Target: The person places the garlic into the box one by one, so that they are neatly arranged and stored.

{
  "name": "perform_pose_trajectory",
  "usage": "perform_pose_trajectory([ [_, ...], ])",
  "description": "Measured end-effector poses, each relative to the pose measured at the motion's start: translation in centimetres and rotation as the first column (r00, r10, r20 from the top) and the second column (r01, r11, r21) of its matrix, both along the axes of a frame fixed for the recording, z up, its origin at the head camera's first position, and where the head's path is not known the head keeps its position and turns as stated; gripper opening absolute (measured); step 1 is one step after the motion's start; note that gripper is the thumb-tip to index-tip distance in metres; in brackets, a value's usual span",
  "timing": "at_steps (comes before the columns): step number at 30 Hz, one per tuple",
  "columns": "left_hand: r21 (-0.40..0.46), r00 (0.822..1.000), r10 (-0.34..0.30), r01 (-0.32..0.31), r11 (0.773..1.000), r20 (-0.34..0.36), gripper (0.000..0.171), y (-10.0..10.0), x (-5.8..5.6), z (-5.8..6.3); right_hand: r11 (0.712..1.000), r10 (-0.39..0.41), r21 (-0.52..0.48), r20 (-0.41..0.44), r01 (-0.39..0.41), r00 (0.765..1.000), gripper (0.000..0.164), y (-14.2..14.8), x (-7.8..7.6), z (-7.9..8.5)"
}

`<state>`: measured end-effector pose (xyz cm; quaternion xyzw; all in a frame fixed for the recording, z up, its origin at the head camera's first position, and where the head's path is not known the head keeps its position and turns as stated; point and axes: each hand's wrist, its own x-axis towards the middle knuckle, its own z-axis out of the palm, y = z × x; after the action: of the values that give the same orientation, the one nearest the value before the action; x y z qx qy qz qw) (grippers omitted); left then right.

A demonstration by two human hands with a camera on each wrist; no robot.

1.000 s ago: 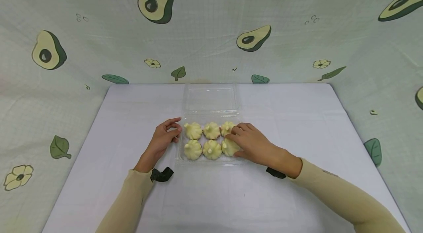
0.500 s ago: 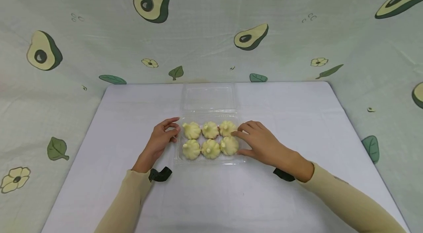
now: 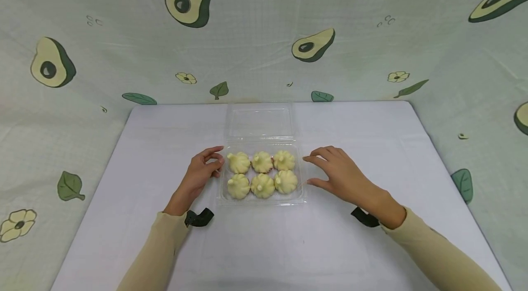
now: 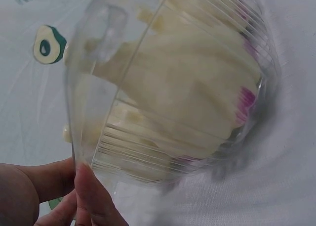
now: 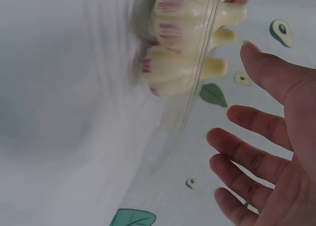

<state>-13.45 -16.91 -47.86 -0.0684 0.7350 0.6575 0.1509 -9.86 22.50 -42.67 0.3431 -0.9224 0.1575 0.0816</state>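
A clear plastic clamshell container (image 3: 261, 203) lies on the white table with its lid (image 3: 260, 121) folded back, away from me. Inside its base sit several pale garlic bulbs (image 3: 262, 185) in two rows, with purple streaks visible from the side. My left hand (image 3: 202, 169) is at the container's left edge; in the left wrist view its thumb (image 4: 91, 189) and forefinger pinch the plastic rim. To the right of the container, my right hand (image 3: 344, 174) is apart from it, holding nothing, its fingers (image 5: 249, 157) spread and the thumb separate.
White cloth (image 3: 363, 254) covers the table. Behind and at the sides hangs a pale curtain (image 3: 247, 52) printed with avocados and leaves. Black wrist cameras (image 3: 200, 217) sit on both wrists.
My right hand has let go of the front right garlic bulb and drawn back to the right, out of the container. The left hand stays at the left edge.
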Motion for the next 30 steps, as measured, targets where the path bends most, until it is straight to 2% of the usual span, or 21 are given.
perform_pose_trajectory([
  [12, -0.002, 1.0, -0.006, 0.006, 1.0, -0.005, 0.05, -0.2, 0.1, 0.1, 0.988, -0.148, -0.038, 0.028, 0.149, 0.989, 0.053, 3.2, -1.1, -0.4],
  [23, -0.005, 1.0, -0.015, 0.015, 1.0, -0.007, 0.051, -0.1, 0.0, 0.2, 0.967, -0.243, -0.086, -0.011, 0.241, 0.97, 0.052, 6.4, -2.2, -0.9],
  [30, -0.001, 1.0, -0.026, 0.026, 1.0, -0.01, 0.051, -0.2, 0.1, 0.2, 0.951, -0.296, -0.092, -0.001, 0.295, 0.955, 0.05, 8.0, -2.8, -1.2],
])
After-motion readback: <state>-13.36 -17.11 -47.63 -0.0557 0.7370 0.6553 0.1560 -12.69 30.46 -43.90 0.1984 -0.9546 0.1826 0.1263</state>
